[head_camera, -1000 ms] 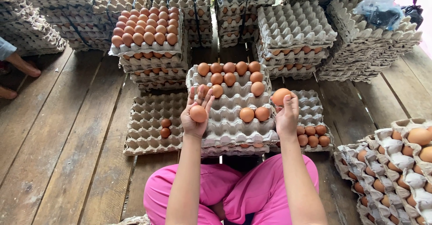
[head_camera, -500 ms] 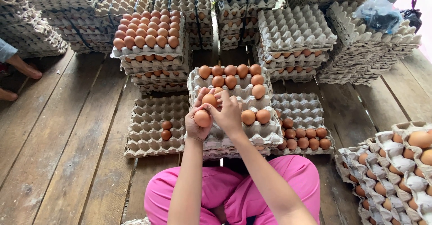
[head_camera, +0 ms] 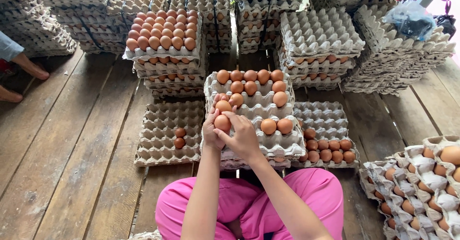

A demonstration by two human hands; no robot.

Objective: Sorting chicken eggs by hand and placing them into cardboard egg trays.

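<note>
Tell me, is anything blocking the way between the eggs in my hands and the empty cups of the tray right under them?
Nothing visible: both hands, left hand and right hand, hold brown eggs directly over the tray, whose nearby cups look empty.

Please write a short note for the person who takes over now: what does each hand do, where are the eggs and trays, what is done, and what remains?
Left hand: holds brown eggs, one above the other, over the middle tray stack.
Right hand: fingers on the lower egg, both hands together.
Done: the middle stack's top tray carries about ten eggs, mostly in the far rows.
Left: most of its cups are empty. The left tray has two eggs; the right tray has one full near row and one egg above it.
</note>
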